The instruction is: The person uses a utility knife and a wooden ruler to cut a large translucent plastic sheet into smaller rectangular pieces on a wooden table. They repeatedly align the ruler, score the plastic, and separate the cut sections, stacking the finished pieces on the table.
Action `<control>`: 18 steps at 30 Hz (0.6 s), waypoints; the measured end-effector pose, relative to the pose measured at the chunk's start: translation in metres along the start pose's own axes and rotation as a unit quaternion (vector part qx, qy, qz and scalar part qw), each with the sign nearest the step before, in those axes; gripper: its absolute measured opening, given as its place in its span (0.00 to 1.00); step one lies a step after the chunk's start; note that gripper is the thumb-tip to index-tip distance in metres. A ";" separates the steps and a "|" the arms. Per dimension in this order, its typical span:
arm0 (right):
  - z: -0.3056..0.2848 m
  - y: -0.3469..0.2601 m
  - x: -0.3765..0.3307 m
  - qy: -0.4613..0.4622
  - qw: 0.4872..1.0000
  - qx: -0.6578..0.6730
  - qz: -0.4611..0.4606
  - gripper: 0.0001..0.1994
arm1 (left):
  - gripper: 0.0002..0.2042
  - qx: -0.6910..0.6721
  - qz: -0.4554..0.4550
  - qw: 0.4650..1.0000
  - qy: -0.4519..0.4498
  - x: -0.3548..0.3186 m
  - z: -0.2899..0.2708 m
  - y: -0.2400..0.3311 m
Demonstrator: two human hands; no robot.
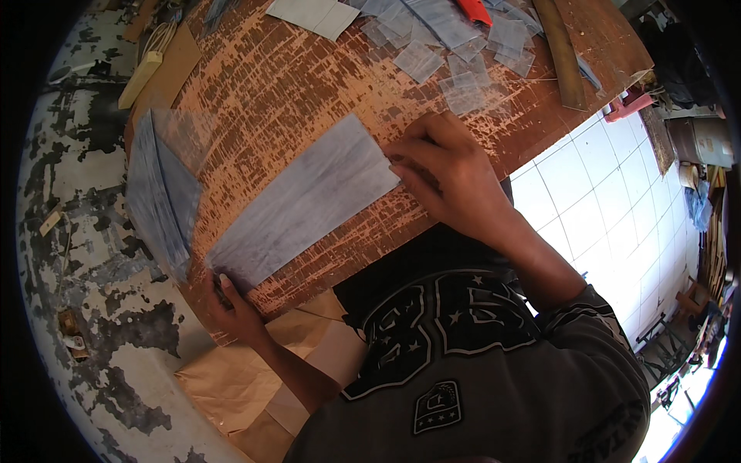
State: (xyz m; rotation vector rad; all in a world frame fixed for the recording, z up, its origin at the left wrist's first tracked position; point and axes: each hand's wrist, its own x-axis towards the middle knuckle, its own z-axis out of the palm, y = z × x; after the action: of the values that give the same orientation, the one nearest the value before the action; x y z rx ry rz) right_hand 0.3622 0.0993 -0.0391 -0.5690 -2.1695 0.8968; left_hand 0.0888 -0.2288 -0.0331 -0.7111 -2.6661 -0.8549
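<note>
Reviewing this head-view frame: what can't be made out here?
- Left hand: fingers curl under the grey sheet; its grip is hidden.
- Table near edge: covered by the person's dark shirt.
- Clear plastic pieces: too small and overlapping to count.
- Red object: cut off by the top edge.

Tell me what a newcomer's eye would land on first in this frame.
First, the long grey-blue sheet lying slantwise on the scratched brown wooden table, pinned at its near end by the left hand and at its far end by the right hand. Next, the stack of similar sheets at the table's left edge, and small clear cut pieces scattered at the far side.
</note>
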 end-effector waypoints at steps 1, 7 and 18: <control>0.000 0.000 0.000 -0.002 1.000 0.000 0.001 0.11 | 0.20 -0.002 0.004 1.000 0.003 0.000 0.000 -0.002; -0.002 -0.015 0.009 -0.024 0.996 -0.004 0.087 0.09 | 0.20 0.014 0.007 1.000 0.006 0.000 -0.001 0.003; 0.007 -0.018 0.020 -0.024 0.990 0.009 0.139 0.06 | 0.21 0.010 -0.011 1.000 0.006 -0.001 0.002 0.004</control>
State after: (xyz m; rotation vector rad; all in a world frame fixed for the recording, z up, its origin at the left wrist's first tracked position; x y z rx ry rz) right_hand 0.3414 0.0967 -0.0203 -0.8639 -2.1553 1.0860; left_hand 0.0916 -0.2253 -0.0332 -0.6711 -2.6719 -0.8345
